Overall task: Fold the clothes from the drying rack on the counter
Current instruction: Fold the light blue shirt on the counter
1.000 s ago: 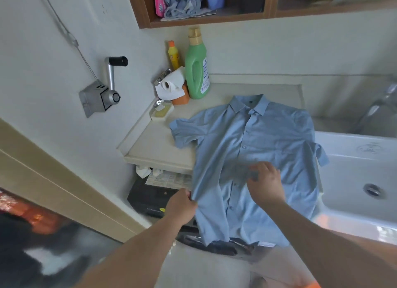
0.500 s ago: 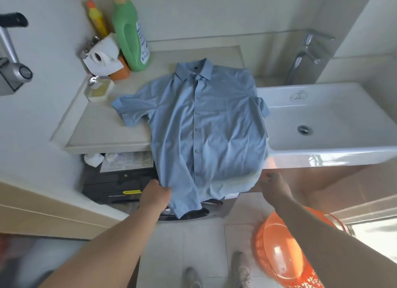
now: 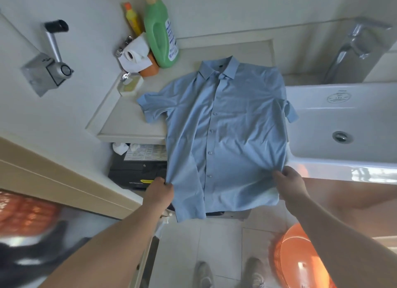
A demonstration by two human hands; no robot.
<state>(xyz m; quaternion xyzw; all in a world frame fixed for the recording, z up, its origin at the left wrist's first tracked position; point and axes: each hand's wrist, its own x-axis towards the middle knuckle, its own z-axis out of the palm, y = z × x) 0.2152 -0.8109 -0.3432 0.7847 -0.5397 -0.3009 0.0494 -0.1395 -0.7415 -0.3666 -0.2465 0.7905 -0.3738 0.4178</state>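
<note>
Pinching the blue shirt at its lower side edges, the left hand and the right hand hold the hem off the counter; beyond both grips the shirt lies flat, buttons up, collar far; its right sleeve hangs over the sink.

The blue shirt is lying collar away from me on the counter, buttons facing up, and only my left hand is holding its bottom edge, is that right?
Not quite. The head view shows both hands holding it: the left hand grips the blue shirt at its lower left edge and the right hand grips the lower right. The rest stands: collar away, buttons up, on the counter.
</note>
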